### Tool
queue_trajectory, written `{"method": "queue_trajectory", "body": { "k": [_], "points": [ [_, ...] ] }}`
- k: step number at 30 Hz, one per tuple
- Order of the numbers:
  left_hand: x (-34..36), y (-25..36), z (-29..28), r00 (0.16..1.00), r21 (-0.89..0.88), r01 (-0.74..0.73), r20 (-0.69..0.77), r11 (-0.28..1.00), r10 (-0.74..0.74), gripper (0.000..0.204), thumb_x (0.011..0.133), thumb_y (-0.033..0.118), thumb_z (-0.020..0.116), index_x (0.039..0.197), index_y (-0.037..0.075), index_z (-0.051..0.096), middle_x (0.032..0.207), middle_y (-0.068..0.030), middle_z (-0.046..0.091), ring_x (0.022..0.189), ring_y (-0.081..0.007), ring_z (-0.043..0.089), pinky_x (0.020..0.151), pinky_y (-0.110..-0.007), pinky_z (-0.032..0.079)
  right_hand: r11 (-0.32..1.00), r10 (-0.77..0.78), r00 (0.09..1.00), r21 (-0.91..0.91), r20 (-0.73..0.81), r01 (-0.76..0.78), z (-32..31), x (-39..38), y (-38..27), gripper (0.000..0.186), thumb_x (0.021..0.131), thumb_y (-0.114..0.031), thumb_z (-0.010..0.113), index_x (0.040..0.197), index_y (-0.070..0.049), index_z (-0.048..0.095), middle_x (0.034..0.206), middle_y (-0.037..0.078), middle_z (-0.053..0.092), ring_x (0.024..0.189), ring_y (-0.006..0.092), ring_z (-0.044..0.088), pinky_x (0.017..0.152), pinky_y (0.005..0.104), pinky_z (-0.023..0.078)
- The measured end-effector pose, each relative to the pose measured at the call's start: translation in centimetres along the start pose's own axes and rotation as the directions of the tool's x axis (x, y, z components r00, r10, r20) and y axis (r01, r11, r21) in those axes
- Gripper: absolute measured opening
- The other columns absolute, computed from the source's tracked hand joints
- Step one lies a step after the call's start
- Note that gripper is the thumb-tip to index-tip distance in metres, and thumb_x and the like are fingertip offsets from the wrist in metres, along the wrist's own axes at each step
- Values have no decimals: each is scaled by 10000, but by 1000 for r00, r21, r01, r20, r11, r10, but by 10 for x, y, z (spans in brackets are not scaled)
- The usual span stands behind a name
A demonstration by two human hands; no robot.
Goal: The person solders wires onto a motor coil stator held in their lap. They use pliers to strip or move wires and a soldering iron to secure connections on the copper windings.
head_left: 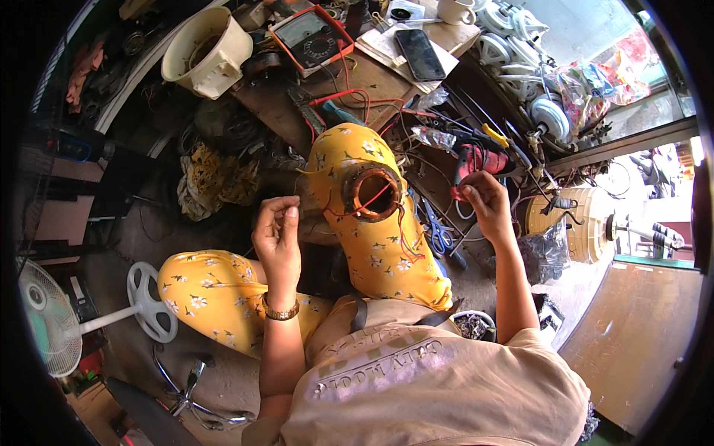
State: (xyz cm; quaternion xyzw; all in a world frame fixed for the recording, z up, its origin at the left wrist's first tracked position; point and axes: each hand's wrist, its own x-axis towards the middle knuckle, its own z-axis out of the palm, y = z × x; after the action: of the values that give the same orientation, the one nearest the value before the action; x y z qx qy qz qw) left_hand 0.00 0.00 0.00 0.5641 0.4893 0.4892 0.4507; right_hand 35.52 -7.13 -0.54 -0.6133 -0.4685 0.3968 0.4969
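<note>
A ring-shaped copper winding (357, 182) rests on the person's raised knee in yellow floral cloth (372, 260), with red and dark wire leads (407, 241) hanging from it. My left hand (275, 230) is raised left of the winding, thumb and fingertips pinched together; anything between them is too small to make out. My right hand (487, 208) is right of it, fingers curled beside a red-and-black power tool (480, 156); what its fingertips hold cannot be told. Blue-handled scissors (439, 234) lie between the winding and my right hand.
A cluttered bench (349, 82) ahead holds a meter (312, 37), phone (419, 53) and papers. A cream container (207, 52) stands upper left, a white fan (48, 320) at left. Several pliers and tools (502, 137), white coiled lamps (506, 44) and a yellow drum-shaped fan housing (565, 227) crowd the right.
</note>
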Motion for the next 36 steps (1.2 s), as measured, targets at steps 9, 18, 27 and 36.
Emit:
{"method": "queue_trajectory", "body": {
  "k": [9,18,27,36],
  "points": [
    [-19,43,6,963,122,-229,-117,966,243,72,955,60,541,993,12,578,939,-24,575,776,-53,494,694,-196,422,964,-13,999,264,-31,20,11,-34,-37,257,961,-231,615,853,-2,571,720,-11,549,625,65,495,553,219,405],
    [-45,72,41,856,236,-427,416,873,307,216,907,285,639,872,72,644,762,-48,589,714,-168,562,644,-276,448,972,-107,976,-186,191,143,73,-66,-69,169,821,-107,744,876,-12,616,778,81,645,646,184,621,580,300,490],
    [-72,54,62,777,-405,596,510,694,-370,440,971,204,557,1347,-1,455,1274,-115,551,1072,-169,592,850,-290,492,937,265,893,-122,-364,-327,-14,-38,122,173,927,-173,605,915,-2,625,702,35,611,633,103,551,598,266,451],
    [-20,58,35,864,472,-496,348,729,363,675,719,148,790,1273,13,429,1332,-167,408,1206,-310,415,1005,-408,372,348,531,822,-831,-206,-433,18,-85,272,535,812,-183,619,1313,-71,468,1260,200,555,1140,418,535,941,484,481]
  ]
}}
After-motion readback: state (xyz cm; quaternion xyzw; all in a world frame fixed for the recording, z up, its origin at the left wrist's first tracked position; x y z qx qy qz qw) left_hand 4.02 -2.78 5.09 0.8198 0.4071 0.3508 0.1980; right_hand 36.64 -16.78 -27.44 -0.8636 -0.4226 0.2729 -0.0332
